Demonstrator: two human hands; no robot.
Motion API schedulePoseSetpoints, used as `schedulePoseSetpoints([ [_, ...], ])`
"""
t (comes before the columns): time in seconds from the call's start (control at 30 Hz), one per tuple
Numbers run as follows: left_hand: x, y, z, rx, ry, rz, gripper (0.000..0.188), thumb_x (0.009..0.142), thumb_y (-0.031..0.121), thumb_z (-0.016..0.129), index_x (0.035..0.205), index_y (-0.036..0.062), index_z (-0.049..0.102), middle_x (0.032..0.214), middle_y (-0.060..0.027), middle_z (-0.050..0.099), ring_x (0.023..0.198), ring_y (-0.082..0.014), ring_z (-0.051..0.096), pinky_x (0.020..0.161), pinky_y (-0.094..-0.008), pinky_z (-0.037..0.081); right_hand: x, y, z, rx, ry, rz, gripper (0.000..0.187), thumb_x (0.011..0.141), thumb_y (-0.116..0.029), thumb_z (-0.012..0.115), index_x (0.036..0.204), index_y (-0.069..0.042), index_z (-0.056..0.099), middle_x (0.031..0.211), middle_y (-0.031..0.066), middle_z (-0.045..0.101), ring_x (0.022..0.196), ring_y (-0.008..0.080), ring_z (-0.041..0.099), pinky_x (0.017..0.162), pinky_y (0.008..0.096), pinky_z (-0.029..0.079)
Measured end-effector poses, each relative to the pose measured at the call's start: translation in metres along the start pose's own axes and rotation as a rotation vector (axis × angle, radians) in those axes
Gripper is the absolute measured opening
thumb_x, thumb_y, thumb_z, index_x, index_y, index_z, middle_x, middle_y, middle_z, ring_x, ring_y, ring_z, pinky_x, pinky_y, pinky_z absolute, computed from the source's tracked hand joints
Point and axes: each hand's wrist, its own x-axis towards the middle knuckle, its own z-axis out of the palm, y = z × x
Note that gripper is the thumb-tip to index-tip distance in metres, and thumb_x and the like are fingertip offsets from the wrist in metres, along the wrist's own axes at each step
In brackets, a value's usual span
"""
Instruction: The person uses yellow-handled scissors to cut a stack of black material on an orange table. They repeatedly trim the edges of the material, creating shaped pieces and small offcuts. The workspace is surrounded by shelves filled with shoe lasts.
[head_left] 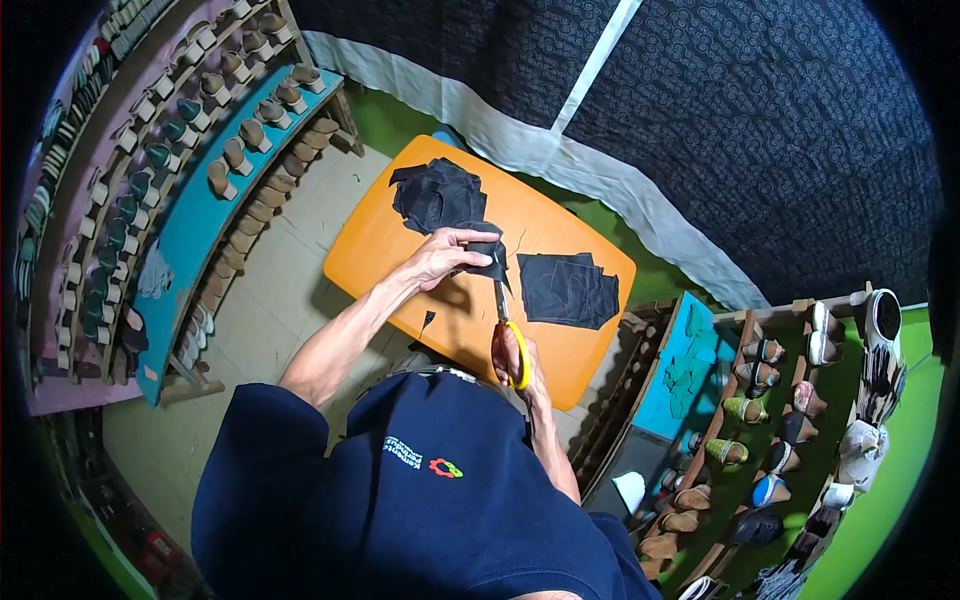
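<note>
My left hand [447, 255] is closed on a piece of black fabric [484, 240], holding it above the orange table [560, 365]. In my right hand [522, 362] is a pair of scissors [518, 350] with yellow handles. Their blades point away from me and meet the edge of the held piece; I cannot tell how far apart they are. A loose heap of black fabric pieces [440, 195] lies beyond my left hand. To the right, a flatter stack of black pieces [570, 290] rests on the table. A small black scrap [428, 319] lies near the left edge.
Wooden shelves with shoes on lasts [250, 135] curve along the left. Another shoe rack [740, 440] stands at the right, beside a blue surface with green scraps [688, 365]. A dark patterned curtain [720, 130] with a white border hangs behind the table.
</note>
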Motion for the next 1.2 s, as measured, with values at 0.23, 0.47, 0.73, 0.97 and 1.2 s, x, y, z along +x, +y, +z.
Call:
schedulePoseSetpoints([
  [0.23, 0.004, -0.008, -0.005, -0.024, 0.017, 0.089, 0.058, 0.081, -0.005, 0.074, 0.136, -0.0012, 0.057, 0.118, -0.0100, 0.069, 0.102, -0.0141, 0.068, 0.096, -0.0265, 0.053, 0.003, -0.008, 0.005, 0.046, -0.036, 0.056, 0.050, 0.100, -0.056, 0.050, 0.081, -0.010, 0.051, 0.058, -0.0021, 0.041, 0.045, 0.0090, 0.040, 0.041, 0.0269, 0.036],
  [0.47, 0.002, 0.000, -0.008, 0.034, -0.086, 0.070, 0.062, 0.081, -0.008, 0.072, 0.140, -0.0009, 0.053, 0.122, -0.0118, 0.068, 0.107, -0.0168, 0.068, 0.100, -0.0285, 0.052, 0.002, -0.015, 0.009, 0.082, -0.065, 0.046, 0.049, 0.100, -0.057, 0.049, 0.086, -0.010, 0.051, 0.061, -0.0016, 0.042, 0.046, 0.0091, 0.041, 0.042, 0.0270, 0.036],
  [0.73, 0.000, -0.003, -0.002, -0.023, -0.059, 0.048, 0.058, 0.082, -0.005, 0.072, 0.137, -0.0001, 0.056, 0.122, -0.0095, 0.068, 0.103, -0.0130, 0.067, 0.099, -0.0263, 0.051, 0.006, -0.009, 0.009, 0.113, -0.025, 0.080, 0.051, 0.100, -0.059, 0.048, 0.092, -0.009, 0.052, 0.064, -0.0007, 0.044, 0.048, 0.0094, 0.042, 0.043, 0.0267, 0.037],
  [0.97, 0.003, -0.007, -0.006, 0.021, -0.048, 0.039, 0.057, 0.080, -0.003, 0.072, 0.135, -0.0010, 0.058, 0.106, -0.0063, 0.072, 0.091, -0.0066, 0.066, 0.085, -0.0185, 0.051, 0.012, 0.000, 0.008, 0.187, -0.103, 0.060, 0.053, 0.098, -0.063, 0.048, 0.092, -0.010, 0.051, 0.064, -0.0010, 0.044, 0.049, 0.0094, 0.042, 0.045, 0.0264, 0.037],
  [1.2, 0.004, -0.004, -0.011, 0.070, -0.109, 0.035, 0.053, 0.084, -0.008, 0.065, 0.136, -0.0026, 0.056, 0.116, -0.0125, 0.070, 0.098, -0.0148, 0.069, 0.096, -0.0269, 0.054, 0.008, -0.012, 0.013, 0.045, -0.051, 0.037, 0.053, 0.099, -0.061, 0.047, 0.086, -0.009, 0.050, 0.062, -0.0004, 0.044, 0.048, 0.0100, 0.042, 0.043, 0.0268, 0.037],
])
